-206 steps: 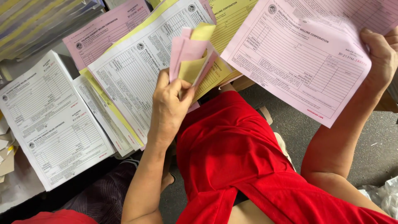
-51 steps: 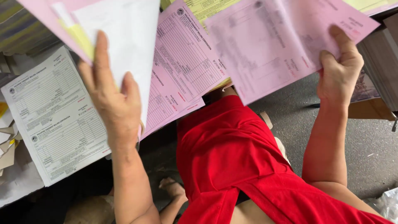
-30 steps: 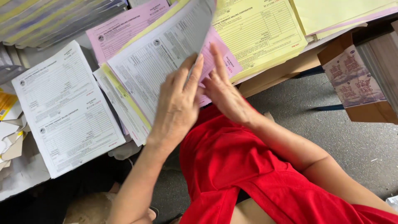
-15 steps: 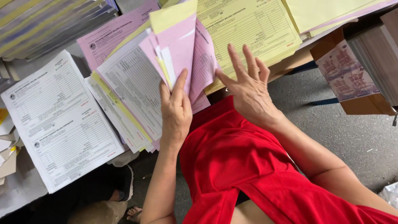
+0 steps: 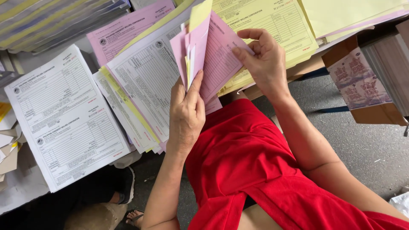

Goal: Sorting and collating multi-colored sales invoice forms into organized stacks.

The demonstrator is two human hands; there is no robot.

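1. Sheaf of forms [image 5: 213,59] – pink, yellow & white sheets, held upright at 12 o'clock of the red lap, above the tabletop [image 5: 21,200] edge; prob. raised so the sheet edges fan out & can be told apart.
2. White forms [image 5: 64,119] at 9 o'clock lie flat, overlapping stacks w/ yellow & pink edges peeking out beside them. Yellow forms [image 5: 272,21] at 1 o'clock lie flat too.
3. Cardboard box [image 5: 366,89] at 3 o'clock juts over the grey floor [image 5: 362,145]; open room only at 4–5 o'clock.
4. Left hand [image 5: 186,117] clamped on the sheaf's lower edge, thumb up against the sheets – looks like the anchor grip.
5. Right hand [image 5: 264,59] pinches the outer pink sheet's right edge, fingers curled, peeling it apart from the rest.
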